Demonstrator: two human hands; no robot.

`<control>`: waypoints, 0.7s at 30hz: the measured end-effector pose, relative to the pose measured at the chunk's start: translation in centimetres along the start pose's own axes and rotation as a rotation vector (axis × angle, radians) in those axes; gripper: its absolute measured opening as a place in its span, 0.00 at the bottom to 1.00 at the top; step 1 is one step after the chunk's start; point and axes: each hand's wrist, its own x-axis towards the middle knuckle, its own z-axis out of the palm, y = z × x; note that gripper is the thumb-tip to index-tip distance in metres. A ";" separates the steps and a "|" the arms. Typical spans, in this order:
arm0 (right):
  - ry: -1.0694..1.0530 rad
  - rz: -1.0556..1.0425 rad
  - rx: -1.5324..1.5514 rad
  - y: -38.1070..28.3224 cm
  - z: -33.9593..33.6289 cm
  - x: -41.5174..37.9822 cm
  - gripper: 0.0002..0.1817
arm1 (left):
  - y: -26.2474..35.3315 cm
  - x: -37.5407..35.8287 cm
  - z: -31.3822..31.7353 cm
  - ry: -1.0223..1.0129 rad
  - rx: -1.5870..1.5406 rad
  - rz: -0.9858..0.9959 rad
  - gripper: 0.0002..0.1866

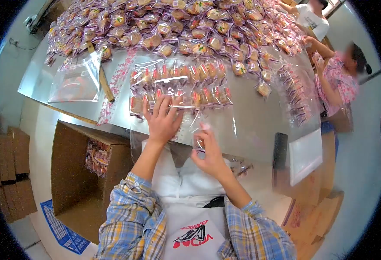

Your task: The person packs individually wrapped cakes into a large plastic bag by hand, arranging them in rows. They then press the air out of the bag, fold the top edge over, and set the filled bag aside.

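Two rows of wrapped pastries [199, 73] with red labels lie inside a large clear plastic bag [226, 123] at the table's near edge. My left hand [162, 123] rests on the bag by the nearer row, fingers spread and pointing away from me. To its right, my right hand [208, 151] has its fingers curled in a pinch at the loose near end of the plastic. A purple edge shows beneath those fingers; whether a separate packet is there is hard to tell.
Wrapped pastries [190, 30] are heaped across the far table. Flat clear bags [75, 82] and a wooden strip [106, 84] lie left. Below stands an open cardboard box [75, 173]. At right are another filled bag [295, 95], a white stack [305, 156] and two people [335, 84].
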 end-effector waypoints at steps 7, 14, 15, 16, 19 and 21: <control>0.335 0.458 0.693 0.8 2.4 -3.8 0.46 | 0.1 -0.2 -0.1 0.054 -0.047 0.015 0.26; 0.238 0.496 0.905 1.3 2.2 0.7 0.41 | -0.1 -0.2 0.2 0.021 -0.040 0.045 0.26; 0.303 0.467 0.917 1.3 2.7 1.1 0.36 | 0.0 -0.2 0.2 0.002 -0.040 0.035 0.27; 0.287 0.457 0.853 1.4 3.1 1.3 0.37 | 0.1 -0.1 0.1 -0.028 -0.040 0.016 0.27; 0.271 0.425 0.791 1.1 3.7 2.0 0.38 | 0.2 -0.1 0.1 -0.077 -0.032 -0.026 0.27; 0.259 0.298 0.675 2.1 4.1 2.5 0.38 | -0.1 -0.3 0.5 -0.036 -0.032 -0.013 0.28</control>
